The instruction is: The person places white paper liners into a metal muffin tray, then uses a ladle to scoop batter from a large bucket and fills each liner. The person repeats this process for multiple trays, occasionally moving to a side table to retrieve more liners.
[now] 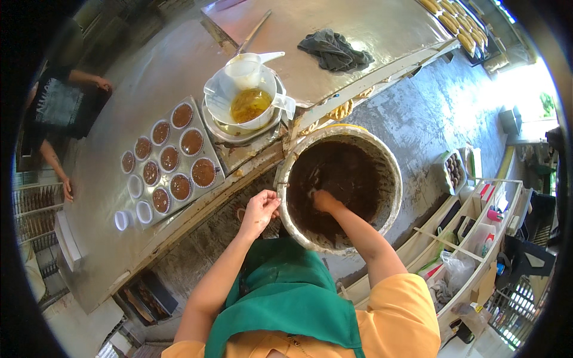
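Observation:
A large pale bucket [391, 173], its walls smeared with batter, stands against the table's edge in front of me. Dark brown chocolate batter [346, 164] lies inside it. My right hand [325, 201] reaches down into the bucket with the fingers curled at the batter; a small pale spot shows by the fingertips, and what they hold is hidden. My left hand [261, 210] is closed, its fingertips at the bucket's left rim. To the left, a metal tray [206, 194] bears several paper cups filled with batter [192, 142], plus a few unfilled white paper cups [144, 212].
On the metal table [119, 238] stand a clear plastic jug [218, 95] with yellow liquid and a dark cloth [334, 51]. Another person [62, 104] stands across the table at left. A divided wooden shelf [471, 238] with bags and bottles lies at right, near a crate [450, 173].

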A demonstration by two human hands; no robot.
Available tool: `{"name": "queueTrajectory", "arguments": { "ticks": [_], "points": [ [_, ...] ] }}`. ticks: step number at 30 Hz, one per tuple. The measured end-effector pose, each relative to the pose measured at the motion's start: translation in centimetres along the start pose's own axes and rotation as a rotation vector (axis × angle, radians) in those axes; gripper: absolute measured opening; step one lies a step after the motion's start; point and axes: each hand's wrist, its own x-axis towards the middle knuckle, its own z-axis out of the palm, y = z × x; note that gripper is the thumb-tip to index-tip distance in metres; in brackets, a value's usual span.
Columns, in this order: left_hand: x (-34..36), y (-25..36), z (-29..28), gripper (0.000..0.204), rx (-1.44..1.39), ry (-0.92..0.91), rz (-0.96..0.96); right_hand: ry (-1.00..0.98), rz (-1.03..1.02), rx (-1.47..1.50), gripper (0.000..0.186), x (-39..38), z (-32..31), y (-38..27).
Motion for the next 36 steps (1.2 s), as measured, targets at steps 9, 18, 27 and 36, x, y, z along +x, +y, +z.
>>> {"name": "queueTrajectory", "arguments": {
  "ticks": [9, 18, 27, 36],
  "points": [
    [-0.1, 0.5, 0.4, 0.009, -0.018, 0.037, 0.016, -0.313, 0.082, 0.957, 0.026, -5.6, -5.3, 1.3],
    [-0.1, 0.1, 0.2, 0.009, -0.039, 0.014, 0.005, 0.194, -0.192, 0.595, 0.024, -7.6, -4.4, -7.6],
    [0.4, -0.1, -0.2, 0.011, -0.016, -0.019, 0.020, -0.210, -0.098, 1.822, 0.013, -13.7, -9.3, -3.6],
    [-3.5, 2.8, -8.1, 0.024, 0.149, -0.024, 0.248, 0.025, -0.377, 1.839, 0.012, -16.2, -17.0, -11.7]
  ]
}}
